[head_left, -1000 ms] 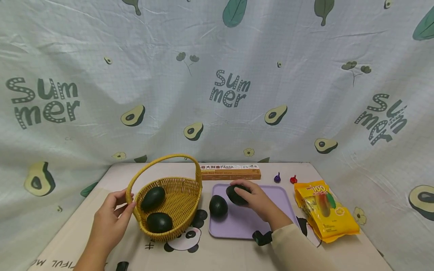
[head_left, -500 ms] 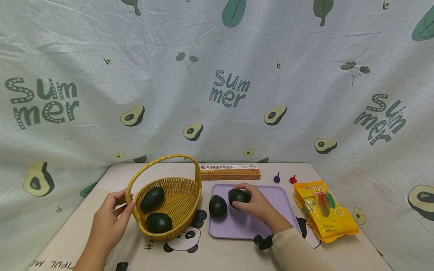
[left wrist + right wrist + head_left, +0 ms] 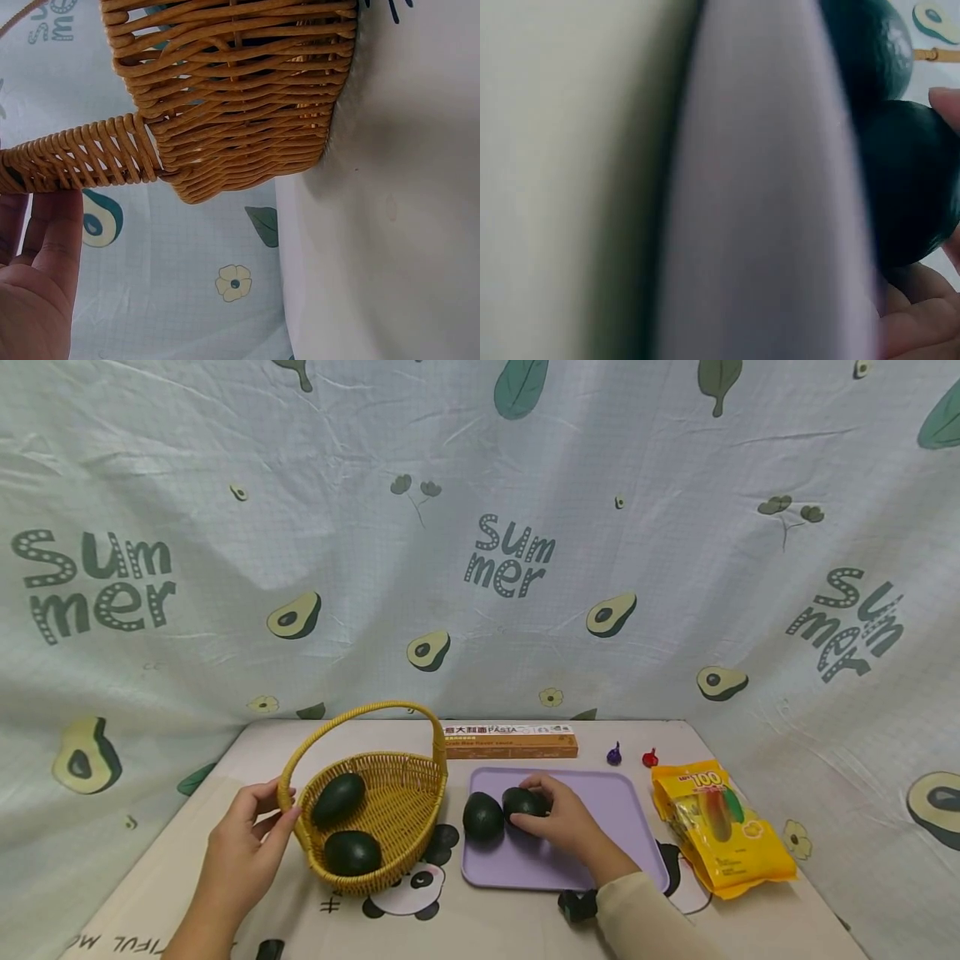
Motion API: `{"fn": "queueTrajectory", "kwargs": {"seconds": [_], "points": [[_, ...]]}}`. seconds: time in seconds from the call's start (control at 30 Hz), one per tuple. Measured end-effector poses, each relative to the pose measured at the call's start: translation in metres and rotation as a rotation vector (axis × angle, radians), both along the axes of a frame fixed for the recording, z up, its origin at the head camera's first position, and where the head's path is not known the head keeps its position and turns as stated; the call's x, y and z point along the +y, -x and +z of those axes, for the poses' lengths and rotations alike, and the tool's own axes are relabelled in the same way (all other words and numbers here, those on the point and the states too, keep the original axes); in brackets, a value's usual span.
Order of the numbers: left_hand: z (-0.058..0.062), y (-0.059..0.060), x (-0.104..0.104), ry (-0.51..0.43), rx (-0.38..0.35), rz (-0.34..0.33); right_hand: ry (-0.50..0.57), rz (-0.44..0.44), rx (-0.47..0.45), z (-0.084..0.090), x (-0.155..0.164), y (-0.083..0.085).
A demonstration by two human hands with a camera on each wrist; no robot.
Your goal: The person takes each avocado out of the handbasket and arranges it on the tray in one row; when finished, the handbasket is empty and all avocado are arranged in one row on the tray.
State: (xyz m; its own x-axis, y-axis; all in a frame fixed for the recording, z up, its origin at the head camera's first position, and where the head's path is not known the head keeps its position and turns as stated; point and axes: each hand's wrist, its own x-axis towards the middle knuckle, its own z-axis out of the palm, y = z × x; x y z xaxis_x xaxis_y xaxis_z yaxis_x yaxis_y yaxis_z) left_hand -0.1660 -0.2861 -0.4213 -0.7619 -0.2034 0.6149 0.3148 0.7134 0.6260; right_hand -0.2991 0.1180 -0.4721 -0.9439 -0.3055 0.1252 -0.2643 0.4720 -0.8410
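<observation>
Right hand (image 3: 558, 818) grasps, half-hides avocado (image 3: 521, 802); left hand (image 3: 247, 847) grasps basket (image 3: 390, 810).

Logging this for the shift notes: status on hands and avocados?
Left hand holds the basket rim. Right hand grips an avocado on the tray, beside a second avocado. Nothing between tray and basket.

Backdrop cloth (image 3: 480, 485): "Summer" printed several times, left, centre, right. Orange box (image 3: 512, 741): "PASTA" after Chinese characters, smaller print unreadable. Yellow snack bag (image 3: 720, 827): "100" at top. Desk (image 3: 480, 927) cover, near-left edge: upside-down letters, partly cut off, unclear.
</observation>
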Motion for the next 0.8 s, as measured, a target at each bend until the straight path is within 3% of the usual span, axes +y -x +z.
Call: {"fn": "queueTrajectory", "kwargs": {"seconds": [0.5, 0.8], "points": [[0.0006, 0.0007, -0.0005, 0.000, 0.018, -0.006, -0.033, 0.046, -0.014, -0.0041, 0.0032, 0.0018], [0.0002, 0.0004, 0.0000, 0.005, 0.016, -0.004, 0.000, 0.060, -0.004, -0.0041, 0.0077, 0.0019]]}}
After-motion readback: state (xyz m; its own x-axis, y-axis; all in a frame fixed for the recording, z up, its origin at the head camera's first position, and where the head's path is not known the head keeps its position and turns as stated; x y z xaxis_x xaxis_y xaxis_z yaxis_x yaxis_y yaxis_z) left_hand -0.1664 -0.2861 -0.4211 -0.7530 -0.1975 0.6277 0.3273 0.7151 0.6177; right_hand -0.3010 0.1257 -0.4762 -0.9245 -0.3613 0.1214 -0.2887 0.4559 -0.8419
